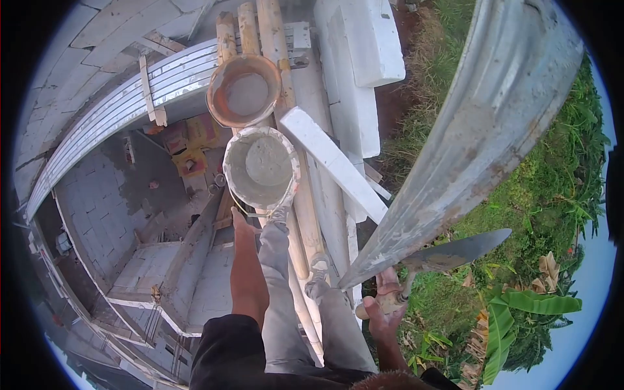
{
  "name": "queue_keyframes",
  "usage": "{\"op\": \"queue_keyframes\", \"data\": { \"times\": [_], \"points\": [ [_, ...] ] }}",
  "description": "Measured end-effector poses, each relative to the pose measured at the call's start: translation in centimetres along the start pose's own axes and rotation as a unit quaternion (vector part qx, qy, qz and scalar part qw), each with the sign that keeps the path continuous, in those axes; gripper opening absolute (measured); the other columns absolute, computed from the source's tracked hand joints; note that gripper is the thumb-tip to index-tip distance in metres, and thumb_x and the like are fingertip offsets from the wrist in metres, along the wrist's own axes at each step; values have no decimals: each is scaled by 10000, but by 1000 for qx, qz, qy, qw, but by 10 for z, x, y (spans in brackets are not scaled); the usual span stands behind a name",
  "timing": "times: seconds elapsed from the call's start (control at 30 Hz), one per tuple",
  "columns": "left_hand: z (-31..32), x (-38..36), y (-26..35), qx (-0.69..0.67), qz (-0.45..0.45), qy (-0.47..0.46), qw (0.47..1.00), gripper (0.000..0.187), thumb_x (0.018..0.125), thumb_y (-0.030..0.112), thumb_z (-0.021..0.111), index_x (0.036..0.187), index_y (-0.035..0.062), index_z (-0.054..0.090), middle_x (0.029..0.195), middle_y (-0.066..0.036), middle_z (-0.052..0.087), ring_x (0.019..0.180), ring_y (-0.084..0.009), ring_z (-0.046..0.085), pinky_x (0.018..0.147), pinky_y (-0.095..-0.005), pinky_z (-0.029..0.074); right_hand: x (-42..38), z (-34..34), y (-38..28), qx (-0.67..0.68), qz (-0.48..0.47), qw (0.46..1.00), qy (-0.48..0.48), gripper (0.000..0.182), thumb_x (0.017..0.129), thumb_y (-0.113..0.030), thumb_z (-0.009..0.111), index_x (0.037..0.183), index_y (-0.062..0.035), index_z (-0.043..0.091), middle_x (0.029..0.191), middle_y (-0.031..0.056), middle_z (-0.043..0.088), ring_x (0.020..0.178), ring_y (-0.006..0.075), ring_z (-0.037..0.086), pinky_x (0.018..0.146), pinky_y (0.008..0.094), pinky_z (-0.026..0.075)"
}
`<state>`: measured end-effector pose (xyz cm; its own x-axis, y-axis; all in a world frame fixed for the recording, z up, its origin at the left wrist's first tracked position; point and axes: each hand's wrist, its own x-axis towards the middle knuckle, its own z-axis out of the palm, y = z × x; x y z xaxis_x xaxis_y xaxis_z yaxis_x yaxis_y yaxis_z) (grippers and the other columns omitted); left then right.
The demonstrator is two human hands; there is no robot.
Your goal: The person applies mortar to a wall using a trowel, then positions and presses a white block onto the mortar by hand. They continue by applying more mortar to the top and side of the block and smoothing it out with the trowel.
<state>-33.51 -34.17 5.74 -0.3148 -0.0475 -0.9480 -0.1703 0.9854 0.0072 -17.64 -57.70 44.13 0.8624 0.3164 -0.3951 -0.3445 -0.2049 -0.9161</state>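
Note:
My right hand [383, 311] is closed around the wooden handle of a trowel [461, 250], whose pointed blade extends to the right. Below the white bucket [232, 170], my left hand [243, 222] is beside its thin wire handle; whether the fingers grip the wire is too small to tell. Grey wet mix [266, 162] lies inside this bucket. Just beyond stands an orange-brown bucket [214, 97] with grey material in it. Both buckets rest on wooden poles [305, 227]. A long grey corrugated piece [468, 136] rises past my right hand.
White blocks [357, 123] line the right side of the poles, and a narrow block [335, 166] lies diagonally. My feet are on the narrow pole platform. Down left are unfinished rooms with block walls [91, 221]; grass and banana leaves [500, 331] are below right.

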Motion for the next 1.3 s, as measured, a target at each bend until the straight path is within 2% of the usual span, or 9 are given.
{"op": "queue_keyframes", "data": {
  "times": [0.07, 0.2, 0.3, 0.43, 0.57, 0.73, 0.93, 1.1, 1.3],
  "points": [
    [-3, 23, -5, -27, -31, -13, 999, 909, 883, 728, 444, 1571, 256, 83, 1624, -130, 55, 1474, -423, 109, 1094, -729, 141, -1, 1, 3, -13, 8, 1000, 13, 353, 780, -21, 744, 1016, -41, 482, 1341, 229, 484, 1309, 296, 444, 1093, 439, 328],
    [-4, 57, -12, -87, -9, -62, 994, 838, 891, 656, 536, 1531, 234, 197, 1514, -119, 269, 1409, -363, 274, 1095, -689, 205, -7, -3, 16, -48, 36, 997, 58, 381, 788, -47, 774, 1038, -47, 487, 1098, 112, 544, 1034, 184, 549, 916, 370, 449],
    [-15, 28, -15, -199, 94, -84, 972, 317, 954, 451, 583, 1049, 161, 498, 962, -2, 514, 957, -199, 566, 1027, -588, 371, 3, 5, 6, -58, 79, 993, 73, 368, 799, -81, 790, 1023, -43, 500, 956, 49, 529, 825, 113, 535, 742, 294, 467],
    [-27, -41, 19, -210, 150, -277, 926, 274, 973, 408, 572, 942, 149, 490, 799, -2, 455, 697, -194, 510, 943, -529, 454, 13, 11, 2, -151, 48, 985, 68, 303, 836, -136, 774, 983, -30, 531, 884, 28, 531, 747, 98, 527, 670, 271, 454],
    [45, -148, 34, -132, 101, -189, 968, 269, 964, 340, 616, 873, 127, 477, 695, -7, 402, 674, -186, 471, 870, -497, 491, 14, 15, -6, -170, 42, 983, 49, 312, 828, -106, 766, 1024, -14, 541, 940, 53, 572, 837, 135, 558, 744, 298, 461],
    [7, -190, -8, -66, 155, -181, 969, 279, 962, 355, 616, 858, 136, 477, 685, 6, 414, 672, -169, 487, 819, -468, 506, 3, 8, -52, -162, -104, 976, 104, 302, 796, -44, 760, 1013, -4, 555, 1041, 115, 638, 887, 201, 601, 817, 329, 479],
    [-60, -332, 11, 59, 223, -197, 953, 295, 954, 348, 625, 838, 119, 479, 688, 3, 454, 652, -159, 516, 744, -421, 536, -22, 10, -88, -162, -115, 974, -108, 345, 805, -106, 771, 1093, -8, 609, 1066, 134, 658, 870, 219, 657, 777, 346, 515],
    [-126, -430, -14, 149, 282, -268, 909, 308, 984, 355, 569, 859, 86, 489, 735, -19, 502, 691, -196, 581, 699, -391, 550, -62, 55, -91, -169, -147, 955, -194, 550, 795, -258, 796, 1221, 20, 586, 1250, 209, 591, 1134, 321, 599, 961, 364, 468],
    [-183, -530, -22, 180, 301, -301, 887, 374, 1033, 417, 442, 895, 82, 538, 835, -63, 585, 827, -214, 607, 806, -389, 491, -109, 94, -109, -9, 18, 949, -314, 679, 851, -286, 751, 1374, 26, 451, 1386, 212, 514, 1306, 326, 492, 1090, 390, 369]
  ]
}}
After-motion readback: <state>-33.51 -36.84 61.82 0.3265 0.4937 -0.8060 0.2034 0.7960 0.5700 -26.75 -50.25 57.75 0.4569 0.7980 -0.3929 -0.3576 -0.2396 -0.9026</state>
